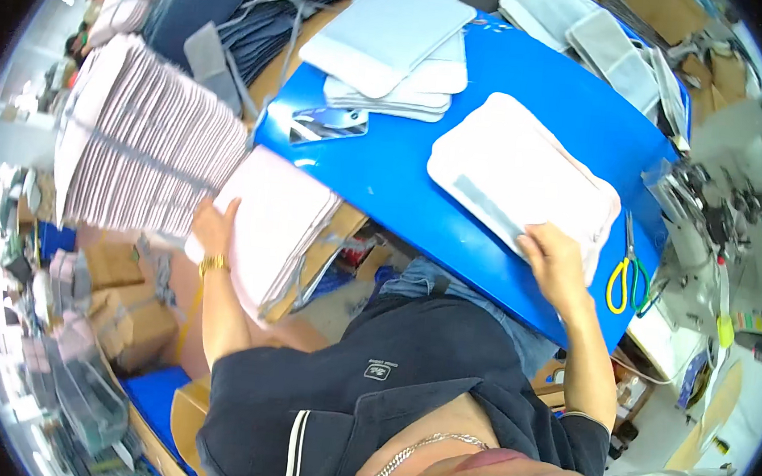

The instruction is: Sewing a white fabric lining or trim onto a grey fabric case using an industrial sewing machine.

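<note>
My left hand (213, 227), a gold-coloured watch on its wrist, is closed at the left edge of a flat stack of pale pink panels (275, 216). Its thumb lies on top; how many layers it grips is hidden. On the blue table (384, 194), my right hand (554, 262) has its fingers bent over the near right edge of a stack of whitish, round-cornered panels (517, 155). A grey strip (475, 196) shows along that stack's near side. Right of this hand lie scissors (626, 273) with yellow and green handles.
A tall, strapped bundle of pink panels (146, 148) stands at the left. Light grey panels (392, 37) are piled on the table's far side, beside a shiny printed card (329, 126). More grey pieces (610, 50) lie far right. Small tools (703, 187) sit beyond the right edge. Cardboard boxes (124, 316) stand lower left.
</note>
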A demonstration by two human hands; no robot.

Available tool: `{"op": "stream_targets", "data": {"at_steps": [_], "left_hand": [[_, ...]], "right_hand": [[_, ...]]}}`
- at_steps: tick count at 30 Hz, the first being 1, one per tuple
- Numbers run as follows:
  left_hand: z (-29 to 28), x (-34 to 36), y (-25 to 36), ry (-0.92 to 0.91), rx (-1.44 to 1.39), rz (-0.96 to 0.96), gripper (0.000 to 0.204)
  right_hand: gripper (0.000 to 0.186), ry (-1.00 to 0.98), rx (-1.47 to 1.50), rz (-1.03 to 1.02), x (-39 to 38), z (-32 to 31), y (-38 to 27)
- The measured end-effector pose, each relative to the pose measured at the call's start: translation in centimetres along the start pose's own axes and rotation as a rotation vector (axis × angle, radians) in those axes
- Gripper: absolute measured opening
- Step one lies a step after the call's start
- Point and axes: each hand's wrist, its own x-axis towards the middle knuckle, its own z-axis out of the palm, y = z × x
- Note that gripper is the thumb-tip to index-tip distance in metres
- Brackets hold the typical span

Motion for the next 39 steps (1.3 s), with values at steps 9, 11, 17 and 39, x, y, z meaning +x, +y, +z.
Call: {"op": "stream_targets", "data": {"at_steps": [9,11,17,39], "left_hand": [[-21.9,6.0,11.9,0.253,-0.313,0.148,0.019],[-25.1,7.4,17.3,0.171,-0.482,0.236,0.014],[-26.4,10.1,35.2,0.104,-0.601,0.993,0.012],[-24.8,3.6,47.6,-0.187,-1.055,1.248,0.017]], "right_hand": [[0.017,-0.048,0.074,-0.066,-0.4,-2.1,0.1],[0.016,-0.049,0.084,-0.132,-0.1,-3.8,-1.5],[0.021,-0.008,-0.136,-0.330,-0.3,-9.9,-7.0],[0.017,0.529,-0.190,-0.263,-1.3,-12.1,-4.7]]}}
